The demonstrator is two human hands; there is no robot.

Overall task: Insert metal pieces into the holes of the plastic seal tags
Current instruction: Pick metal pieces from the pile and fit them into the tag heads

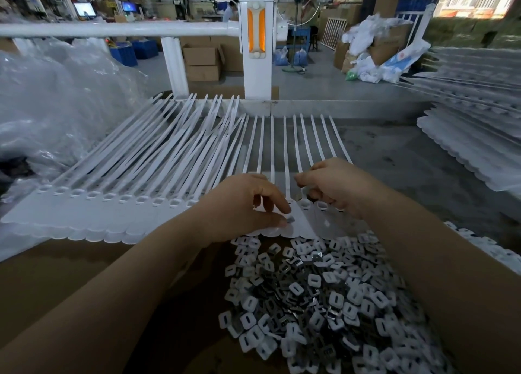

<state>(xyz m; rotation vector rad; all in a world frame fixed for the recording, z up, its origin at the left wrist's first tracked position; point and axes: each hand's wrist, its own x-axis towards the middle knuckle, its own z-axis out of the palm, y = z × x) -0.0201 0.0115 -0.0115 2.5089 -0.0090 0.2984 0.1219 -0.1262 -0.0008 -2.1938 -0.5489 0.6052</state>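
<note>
- Under my left hand (248,204), a small metal piece (290,219) is pinched between thumb and forefinger, just over the flat end of a white tag (298,224).
- Across the bench, the tags (118,201) lie side by side (a joined sheet, by the look of it), each a flat scalloped end with a square hole and a long thin strap running away from me.
- My right hand (338,184) rests on the tags just right of the left one, fingers curled down onto them; what they hold, if anything, I cannot tell.
- Nearest me, a loose pile of pieces (324,297), metal and white with slots, fills a cardboard box (70,275).
- Clear bags (56,97) sit left, more tag sheets (473,136) right, a white post (256,49) beyond.
- My hands cover several tag holes.
</note>
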